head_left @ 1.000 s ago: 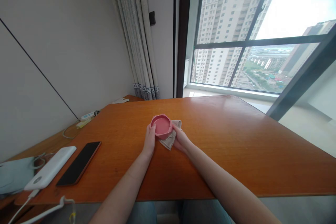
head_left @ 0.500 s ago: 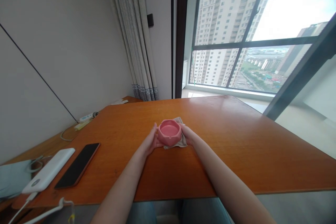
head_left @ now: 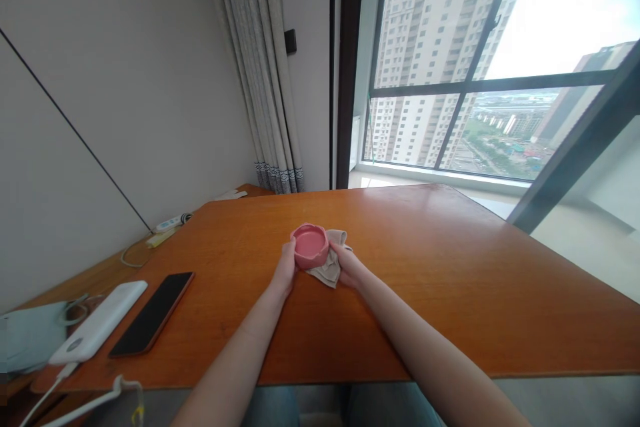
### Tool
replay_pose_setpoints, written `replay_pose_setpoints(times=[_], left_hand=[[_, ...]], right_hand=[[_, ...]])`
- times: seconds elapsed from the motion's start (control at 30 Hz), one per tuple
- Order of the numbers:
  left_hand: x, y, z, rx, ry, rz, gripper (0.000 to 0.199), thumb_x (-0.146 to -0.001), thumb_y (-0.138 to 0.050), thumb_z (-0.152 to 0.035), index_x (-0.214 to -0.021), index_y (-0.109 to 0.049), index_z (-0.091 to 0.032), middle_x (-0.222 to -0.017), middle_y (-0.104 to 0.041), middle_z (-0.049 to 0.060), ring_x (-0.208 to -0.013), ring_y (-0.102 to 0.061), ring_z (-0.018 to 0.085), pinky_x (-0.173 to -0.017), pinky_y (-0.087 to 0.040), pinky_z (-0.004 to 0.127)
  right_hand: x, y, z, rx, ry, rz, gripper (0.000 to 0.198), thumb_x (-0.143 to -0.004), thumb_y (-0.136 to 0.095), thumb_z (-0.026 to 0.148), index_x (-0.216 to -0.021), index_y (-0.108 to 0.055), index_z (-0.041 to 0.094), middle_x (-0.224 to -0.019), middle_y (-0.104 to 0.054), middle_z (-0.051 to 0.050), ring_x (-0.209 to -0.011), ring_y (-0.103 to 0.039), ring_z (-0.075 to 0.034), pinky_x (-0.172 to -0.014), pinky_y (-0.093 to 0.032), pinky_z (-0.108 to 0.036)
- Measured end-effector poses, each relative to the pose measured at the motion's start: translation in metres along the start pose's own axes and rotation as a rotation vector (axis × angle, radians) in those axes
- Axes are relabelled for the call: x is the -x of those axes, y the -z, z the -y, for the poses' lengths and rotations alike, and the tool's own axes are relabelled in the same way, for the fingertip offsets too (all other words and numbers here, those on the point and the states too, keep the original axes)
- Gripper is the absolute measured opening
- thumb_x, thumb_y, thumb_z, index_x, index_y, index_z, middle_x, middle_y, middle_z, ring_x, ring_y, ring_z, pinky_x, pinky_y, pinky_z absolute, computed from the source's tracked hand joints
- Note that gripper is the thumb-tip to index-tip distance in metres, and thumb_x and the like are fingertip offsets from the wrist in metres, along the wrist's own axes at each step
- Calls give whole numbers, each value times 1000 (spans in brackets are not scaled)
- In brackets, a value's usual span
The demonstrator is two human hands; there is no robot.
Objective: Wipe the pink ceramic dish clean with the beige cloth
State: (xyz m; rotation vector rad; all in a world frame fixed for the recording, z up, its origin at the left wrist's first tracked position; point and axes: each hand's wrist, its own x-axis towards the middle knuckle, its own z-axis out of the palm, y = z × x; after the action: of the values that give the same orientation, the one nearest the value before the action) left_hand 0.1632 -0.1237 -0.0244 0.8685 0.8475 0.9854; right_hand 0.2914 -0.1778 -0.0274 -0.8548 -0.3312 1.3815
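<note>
A pink faceted ashtray with a notched rim and a round hollow is held above the wooden table, tilted a little so its inside shows. My left hand grips its left side, thumb up against the rim. On the opposite side my right hand is closed on a beige cloth, with its fingertips at the ashtray's right edge. The cloth hangs out below and behind the ashtray. The fingers under the ashtray and cloth are hidden.
To the left on the wooden table lie a black phone and a white power bank with a cable plugged in. A power strip rests by the wall. Beyond the table are a curtain and a window.
The ashtray has shifted left and turned in my hands. My left hand's thumb has come up to the rim, and more of the cloth shows on the right.
</note>
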Motion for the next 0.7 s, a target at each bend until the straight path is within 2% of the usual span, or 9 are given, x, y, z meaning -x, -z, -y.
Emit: replay_pose_setpoints(times=[0.1,0.2,0.33,0.47,0.57,0.7], left_hand=[[-1,2,2,-100,10,11,39,-79,-62,-47,-100,-58,-14,-90,-66,7,-77,-61,15,-67,-47,24],[5,2,-2,-114,56,139,47,-76,-61,-54,-103,-56,-16,-82,-64,4,-67,-59,12,-61,-45,22],[16,1,-12,-87,117,277,58,-80,-49,-63,-118,-52,-19,-90,-67,8,-71,-63,15,-66,-49,25],[24,1,-18,-112,272,441,66,-80,-39,-69,-125,-52,-21,-106,-66,13,-85,-65,24,-67,-53,35],[25,0,-15,-114,324,420,60,-80,-47,-63,-121,-57,-19,-113,-65,13,-88,-65,25,-65,-54,34],[20,-5,-9,-19,251,273,51,-83,-50,-54,-120,-58,-19,-113,-65,10,-82,-65,20,-63,-55,31]], right_hand=[[0,0,3,-22,-6,-75,13,-88,-48,25,-90,-59,18,-69,-70,-4,-70,-69,-18,-67,-57,-29],[-2,3,15,13,33,-89,13,-87,-49,28,-90,-59,20,-71,-70,-4,-74,-68,-18,-67,-56,-29],[0,5,26,112,10,-4,15,-86,-49,28,-85,-60,19,-74,-71,-5,-78,-68,-19,-68,-56,-28],[3,5,24,209,-2,6,21,-87,-50,33,-86,-63,17,-82,-71,-8,-81,-67,-19,-72,-55,-26],[3,6,20,205,-30,-35,20,-87,-51,32,-86,-64,16,-84,-72,-8,-79,-67,-18,-71,-55,-25],[1,4,15,64,-29,-140,26,-92,-42,31,-85,-61,16,-74,-71,-6,-68,-67,-16,-64,-54,-25]])
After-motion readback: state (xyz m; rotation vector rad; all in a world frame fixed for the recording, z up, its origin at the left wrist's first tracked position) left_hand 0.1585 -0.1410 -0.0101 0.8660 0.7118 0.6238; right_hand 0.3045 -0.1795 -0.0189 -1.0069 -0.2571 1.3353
